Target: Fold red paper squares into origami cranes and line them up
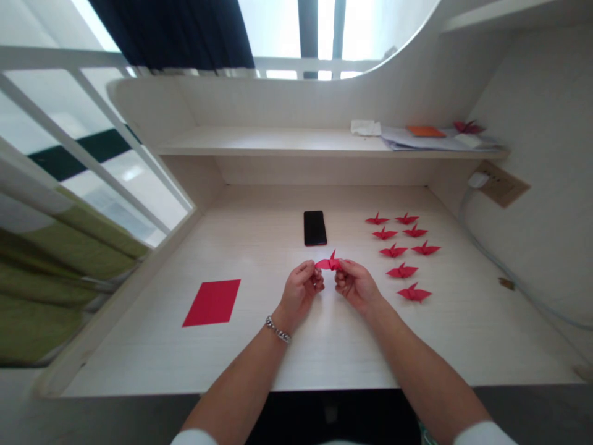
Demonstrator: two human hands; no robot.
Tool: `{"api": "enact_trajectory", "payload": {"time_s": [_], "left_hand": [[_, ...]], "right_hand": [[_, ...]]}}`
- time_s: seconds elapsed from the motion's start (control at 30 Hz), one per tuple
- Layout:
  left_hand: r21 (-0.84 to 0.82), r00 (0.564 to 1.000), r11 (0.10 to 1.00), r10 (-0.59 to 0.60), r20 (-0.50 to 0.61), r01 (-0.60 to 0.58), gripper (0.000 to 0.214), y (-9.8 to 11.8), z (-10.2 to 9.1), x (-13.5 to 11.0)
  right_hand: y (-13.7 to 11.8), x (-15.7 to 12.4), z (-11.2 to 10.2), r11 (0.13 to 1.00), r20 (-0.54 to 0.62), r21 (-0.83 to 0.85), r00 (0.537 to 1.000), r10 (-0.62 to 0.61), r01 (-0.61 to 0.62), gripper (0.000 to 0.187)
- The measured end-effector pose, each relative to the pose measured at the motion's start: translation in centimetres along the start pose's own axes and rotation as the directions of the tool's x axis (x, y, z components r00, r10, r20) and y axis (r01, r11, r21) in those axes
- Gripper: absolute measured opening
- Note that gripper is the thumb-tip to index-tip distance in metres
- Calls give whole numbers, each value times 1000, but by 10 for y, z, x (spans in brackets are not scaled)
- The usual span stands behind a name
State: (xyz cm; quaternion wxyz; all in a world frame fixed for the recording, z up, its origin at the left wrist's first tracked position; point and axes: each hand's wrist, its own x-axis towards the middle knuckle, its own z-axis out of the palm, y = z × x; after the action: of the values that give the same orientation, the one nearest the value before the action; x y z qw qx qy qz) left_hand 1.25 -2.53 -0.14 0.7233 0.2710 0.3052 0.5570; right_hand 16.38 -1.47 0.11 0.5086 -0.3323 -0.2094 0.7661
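Note:
A red origami crane [330, 264] is held between my two hands above the middle of the desk, its wings spread sideways and a point sticking up. My left hand [301, 285] pinches the left wing between thumb and fingers. On the other side, my right hand [356, 284] pinches the right wing the same way. Several finished red paper cranes [402, 271] stand in two columns to the right of my right hand. Flat on the desk at the left lies a square of red paper [213, 303].
Just beyond my hands lies a black phone [315, 228]. Along the back runs a shelf [278, 139] bearing papers [403, 139], an orange sheet [425, 131] and another folded red piece [469, 127]. A white cable [491, 256] hangs from a wall socket [504, 184] at the right.

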Motion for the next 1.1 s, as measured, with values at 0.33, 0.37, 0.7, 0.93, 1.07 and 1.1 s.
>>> {"api": "enact_trajectory", "payload": {"time_s": [0.33,0.37,0.7,0.93,1.07,1.1], "left_hand": [[101,997,993,70,-24,-68,26,0,0,0],[119,996,990,84,-23,-80,27,-1,0,0],[175,988,978,130,-87,-113,33,-3,1,2],[163,988,982,116,-104,-98,38,-1,3,1],[200,989,975,116,-96,-95,41,-1,3,0],[221,990,971,110,-84,-89,40,-1,3,0]], "right_hand": [[-1,3,-4,999,-17,-28,999,-34,34,21],[-1,3,-4,999,-17,-32,999,-38,37,21],[-3,3,-3,997,-43,-52,997,-56,54,21],[-3,2,-2,996,-50,-72,997,-62,58,22],[-4,0,0,991,-47,-120,996,-72,66,25],[-3,0,0,988,-39,-137,997,-71,65,25]]}}
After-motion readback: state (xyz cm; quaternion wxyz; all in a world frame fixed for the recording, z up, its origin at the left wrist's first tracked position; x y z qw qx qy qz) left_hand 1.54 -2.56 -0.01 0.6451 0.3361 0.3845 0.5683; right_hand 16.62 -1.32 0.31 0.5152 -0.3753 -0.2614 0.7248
